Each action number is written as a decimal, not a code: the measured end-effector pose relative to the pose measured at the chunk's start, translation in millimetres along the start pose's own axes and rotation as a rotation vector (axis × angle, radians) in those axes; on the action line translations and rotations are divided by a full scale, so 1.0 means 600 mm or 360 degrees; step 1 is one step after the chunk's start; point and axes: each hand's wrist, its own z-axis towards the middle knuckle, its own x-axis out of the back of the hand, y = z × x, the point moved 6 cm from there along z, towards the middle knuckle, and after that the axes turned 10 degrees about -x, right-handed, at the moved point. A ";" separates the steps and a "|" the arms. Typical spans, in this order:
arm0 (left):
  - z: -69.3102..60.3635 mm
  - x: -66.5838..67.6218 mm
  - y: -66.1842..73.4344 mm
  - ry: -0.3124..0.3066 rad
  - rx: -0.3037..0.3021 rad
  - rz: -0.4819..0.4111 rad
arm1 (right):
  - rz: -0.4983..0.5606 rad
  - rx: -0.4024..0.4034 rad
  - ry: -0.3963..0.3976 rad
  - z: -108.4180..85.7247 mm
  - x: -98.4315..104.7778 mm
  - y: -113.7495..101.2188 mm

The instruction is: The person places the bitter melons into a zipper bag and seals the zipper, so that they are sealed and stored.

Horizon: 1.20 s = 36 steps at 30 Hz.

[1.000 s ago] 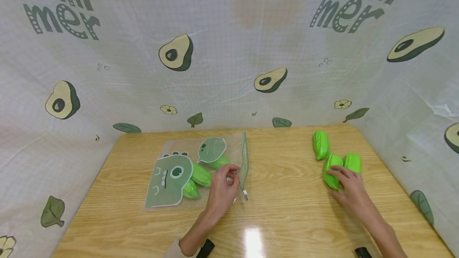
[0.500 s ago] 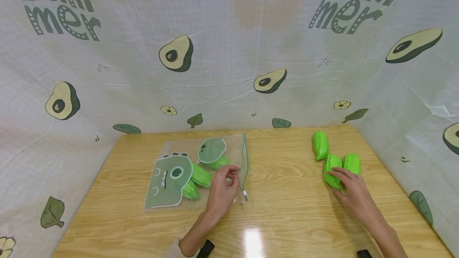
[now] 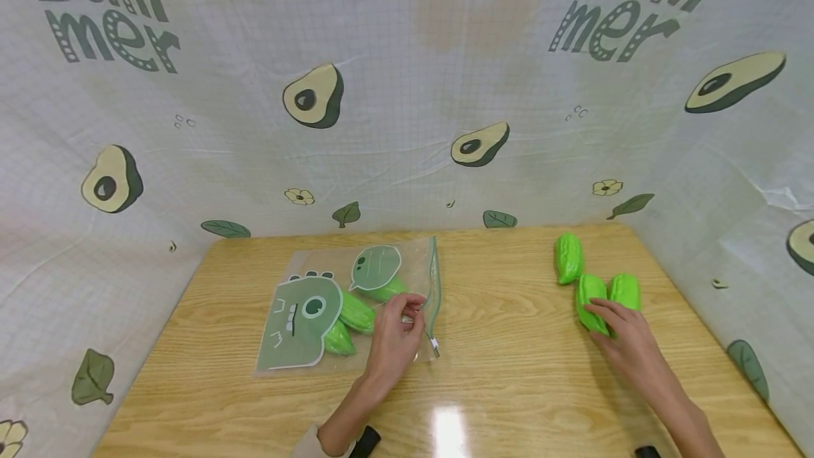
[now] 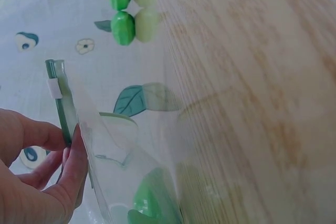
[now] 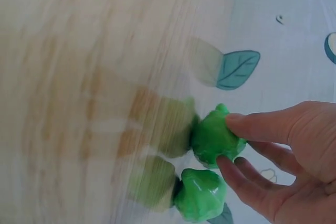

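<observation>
A clear zip bag [image 3: 356, 366] with a green dinosaur print lies on the table, several green toy bitter melons [image 3: 357, 313] inside it. With thumb and fingers my left hand [image 3: 396, 338] pinches the bag's edge near its opening; the left wrist view shows the green zip strip [image 4: 64, 111] and its white slider [image 4: 54, 88] just above the fingertips. On the right, three loose toy bitter melons lie close together. My right hand [image 3: 626, 341] grips the nearest melon [image 3: 590, 302], thumb on one side and fingers on the other. A second melon [image 5: 201, 195] sits beside it.
The third loose melon [image 3: 569, 258] lies farther back on the wooden table [image 3: 496, 373]. A white cloth [image 3: 394, 90] printed with avocados stands around the table's back and sides. A bright reflection [image 3: 449, 430] shows at the front.
My right thumb and fingers have drawn in around the nearest melon, which has barely shifted. My left hand and the bag have stayed where they were.
</observation>
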 end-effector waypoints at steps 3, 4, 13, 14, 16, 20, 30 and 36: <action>0.001 0.001 0.000 0.0004 -0.0006 -0.0002 | 0.0006 0.0032 0.0010 0.000 -0.003 -0.001; 0.001 0.001 0.000 0.0005 -0.0007 -0.0003 | 0.0006 0.0034 0.0007 0.000 -0.004 0.000; 0.002 0.000 0.000 -0.0005 0.0000 -0.0008 | 0.0023 -0.0100 -0.0079 0.001 -0.008 0.007; 0.002 0.000 0.000 -0.0005 0.0000 -0.0006 | 0.0022 -0.0109 -0.0081 0.001 -0.008 0.007; 0.002 -0.001 -0.001 -0.0005 0.0001 -0.0006 | 0.0015 -0.0112 -0.0076 0.002 -0.008 0.006; 0.002 -0.001 -0.001 -0.0008 0.0008 -0.0009 | 0.0006 -0.0098 -0.0058 0.005 -0.008 0.004; 0.000 -0.001 -0.002 -0.0020 0.0002 -0.0024 | -0.0052 -0.0139 -0.0116 0.006 -0.005 0.003; 0.000 0.000 -0.002 -0.0019 0.0010 -0.0019 | -0.0075 -0.0124 -0.0093 0.005 -0.002 0.008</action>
